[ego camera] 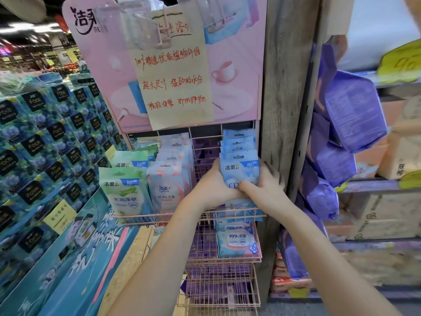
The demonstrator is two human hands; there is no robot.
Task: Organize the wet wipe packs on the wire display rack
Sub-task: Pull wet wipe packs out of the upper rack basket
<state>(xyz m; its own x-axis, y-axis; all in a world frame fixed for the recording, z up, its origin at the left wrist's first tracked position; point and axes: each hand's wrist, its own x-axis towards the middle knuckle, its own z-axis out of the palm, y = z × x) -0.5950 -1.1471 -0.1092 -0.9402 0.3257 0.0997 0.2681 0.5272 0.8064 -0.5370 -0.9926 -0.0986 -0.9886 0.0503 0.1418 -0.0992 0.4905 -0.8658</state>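
Note:
A pink wire display rack holds rows of wet wipe packs on its top shelf: green packs at the left, pink-and-white packs in the middle, blue packs at the right. Both my hands clasp the front blue pack. My left hand holds its left edge and my right hand holds its right edge and lower front. The shelf below carries a "999" wipe pack. The lowest wire basket shows purple packs behind its mesh.
A pink poster with a handwritten paper sign stands above the rack. A wooden post borders the rack's right side. Purple packs hang right of the post. Stacked blue tissue boxes fill the left.

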